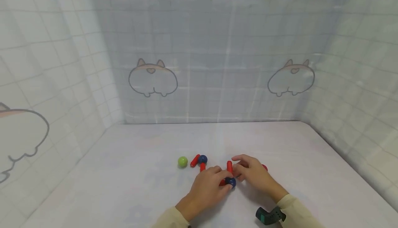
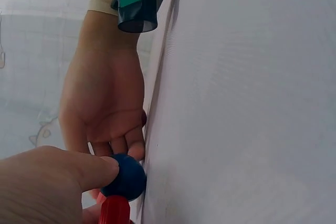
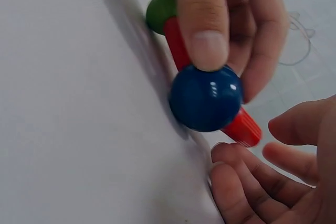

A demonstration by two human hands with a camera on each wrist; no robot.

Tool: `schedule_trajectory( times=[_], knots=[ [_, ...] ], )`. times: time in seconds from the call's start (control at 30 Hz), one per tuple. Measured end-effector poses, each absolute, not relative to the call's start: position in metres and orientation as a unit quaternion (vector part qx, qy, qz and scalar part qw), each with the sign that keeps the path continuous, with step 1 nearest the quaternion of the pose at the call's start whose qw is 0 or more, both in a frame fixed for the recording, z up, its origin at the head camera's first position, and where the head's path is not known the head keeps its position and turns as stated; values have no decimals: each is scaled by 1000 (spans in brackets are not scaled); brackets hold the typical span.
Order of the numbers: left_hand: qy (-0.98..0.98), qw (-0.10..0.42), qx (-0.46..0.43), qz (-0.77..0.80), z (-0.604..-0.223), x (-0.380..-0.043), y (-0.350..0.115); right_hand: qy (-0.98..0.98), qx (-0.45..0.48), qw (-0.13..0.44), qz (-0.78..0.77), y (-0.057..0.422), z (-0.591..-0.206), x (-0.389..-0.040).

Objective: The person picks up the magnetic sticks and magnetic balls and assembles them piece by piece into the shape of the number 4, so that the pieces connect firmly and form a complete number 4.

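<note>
Wears a pale cream left sleeve at the bottom centre of the head view and a matching right sleeve toward the bottom right, both reaching the wrist. Carries a black strapped-on device at the edge of that right sleeve, with a green patch. Shows the same device upper left in the left wrist view, dark, with a green rectangle and a flat lower end. Has a short, rounded thumbnail on the left hand, upper centre in the right wrist view.
</note>
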State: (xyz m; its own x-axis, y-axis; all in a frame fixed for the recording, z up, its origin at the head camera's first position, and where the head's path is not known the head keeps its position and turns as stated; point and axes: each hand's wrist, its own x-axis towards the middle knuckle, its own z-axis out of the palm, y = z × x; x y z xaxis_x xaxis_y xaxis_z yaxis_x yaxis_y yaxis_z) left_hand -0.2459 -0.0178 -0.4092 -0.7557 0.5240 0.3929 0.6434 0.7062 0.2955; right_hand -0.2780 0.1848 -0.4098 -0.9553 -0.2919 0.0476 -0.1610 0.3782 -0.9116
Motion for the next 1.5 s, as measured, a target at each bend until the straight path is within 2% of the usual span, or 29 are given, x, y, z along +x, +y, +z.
schedule_trajectory(
  times=[0.17,0.33,0.6,0.93,1.07,1.13,1.33,1.5],
  knots=[
    [-912,137,-318,-219,-414,-247,-19,832,-140,54,-534,189,-408,-279],
    [-916,134,-315,-210,-415,-248,-18,829,-126,22,-544,198,-402,-281],
    [-925,108,-302,-203,-413,-250,-16,815,-105,-11,-569,218,-391,-283],
    [-928,104,-298,-197,-412,-248,-17,805,-57,-88,-583,252,-383,-286],
    [-928,104,-298,-201,-412,-248,-18,836,-66,-105,-535,268,-388,-290],
    [-927,103,-298,-202,-413,-248,-19,858,-69,-90,-501,278,-392,-292],
    [-929,97,-298,-198,-413,-247,-18,868,-74,23,-490,309,-402,-294],
    [-929,99,-300,-195,-413,-247,-18,854,-97,64,-506,321,-404,-293]
  ],
)
